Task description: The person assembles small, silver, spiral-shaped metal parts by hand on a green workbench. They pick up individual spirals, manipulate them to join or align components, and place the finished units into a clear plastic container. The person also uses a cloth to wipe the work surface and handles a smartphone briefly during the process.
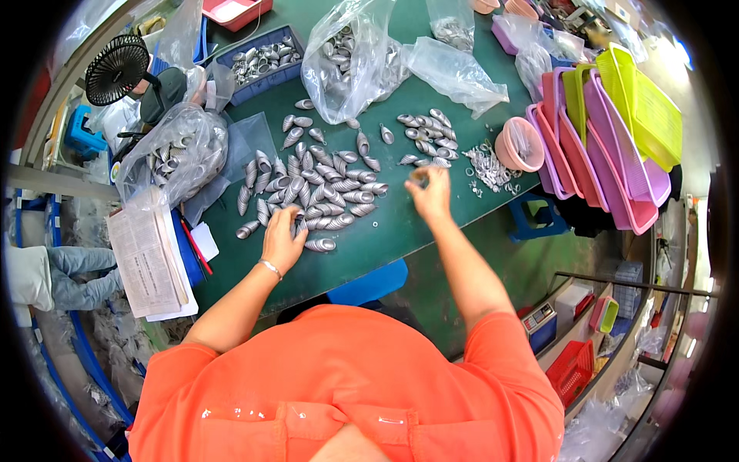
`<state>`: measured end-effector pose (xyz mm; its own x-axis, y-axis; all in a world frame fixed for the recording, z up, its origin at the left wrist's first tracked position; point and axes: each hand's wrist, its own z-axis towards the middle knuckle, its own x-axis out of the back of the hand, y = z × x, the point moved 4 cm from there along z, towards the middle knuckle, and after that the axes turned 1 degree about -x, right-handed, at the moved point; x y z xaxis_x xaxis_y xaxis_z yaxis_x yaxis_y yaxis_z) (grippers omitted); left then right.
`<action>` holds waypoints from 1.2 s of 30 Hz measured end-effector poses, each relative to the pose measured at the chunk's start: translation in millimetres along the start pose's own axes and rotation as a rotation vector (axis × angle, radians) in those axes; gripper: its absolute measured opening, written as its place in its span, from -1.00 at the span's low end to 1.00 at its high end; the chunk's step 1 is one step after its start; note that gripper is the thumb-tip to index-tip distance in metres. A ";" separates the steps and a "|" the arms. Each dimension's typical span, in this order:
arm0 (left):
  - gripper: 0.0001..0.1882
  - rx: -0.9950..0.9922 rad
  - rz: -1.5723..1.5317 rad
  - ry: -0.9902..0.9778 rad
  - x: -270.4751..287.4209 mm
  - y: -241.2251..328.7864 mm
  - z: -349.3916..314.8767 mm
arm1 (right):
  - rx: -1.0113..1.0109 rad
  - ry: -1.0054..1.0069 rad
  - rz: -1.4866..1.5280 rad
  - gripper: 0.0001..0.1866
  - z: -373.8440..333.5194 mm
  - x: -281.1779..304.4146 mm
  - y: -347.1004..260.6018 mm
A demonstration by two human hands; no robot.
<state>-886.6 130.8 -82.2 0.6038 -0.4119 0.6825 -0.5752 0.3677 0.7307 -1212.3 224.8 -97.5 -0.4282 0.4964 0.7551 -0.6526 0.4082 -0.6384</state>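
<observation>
Silver-grey, ribbed, tapered pieces lie in a loose pile on the green table. At the pile's near edge, my left hand has its fingers curled down around one ribbed piece, partly hidden by them. My right hand is to the right of the pile, thumb and fingers pinched together; what they hold, if anything, is too small to tell. Just beyond it sits a smaller group of the same ribbed pieces. Small pale metal parts lie heaped to its right.
A pink tub and stacked coloured baskets stand at the right. Clear bags of pieces and a blue bin are at the back. A black fan and papers line the left; a blue stool is underneath.
</observation>
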 end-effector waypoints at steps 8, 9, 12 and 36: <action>-0.76 0.137 -0.126 -0.030 22.5 15.2 -39.0 | 0.244 0.006 -0.823 -0.81 185.7 11.7 -10.7; -0.76 0.159 -0.130 -0.032 26.7 17.4 -40.4 | 0.226 -0.036 -0.914 -0.78 200.0 8.5 -0.1; -0.78 0.213 -0.162 -0.016 29.7 10.7 -47.9 | 0.341 -0.027 -0.837 -0.86 218.2 15.8 12.4; -0.74 0.313 -0.971 0.085 -39.8 125.0 93.0 | 0.425 0.021 0.593 -0.69 -29.2 156.4 -114.1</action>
<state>-1033.9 115.6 -19.4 0.9160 -0.3512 -0.1940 0.0716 -0.3326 0.9403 -1186.6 278.3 89.1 -0.7757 0.5582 0.2945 -0.5027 -0.2643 -0.8231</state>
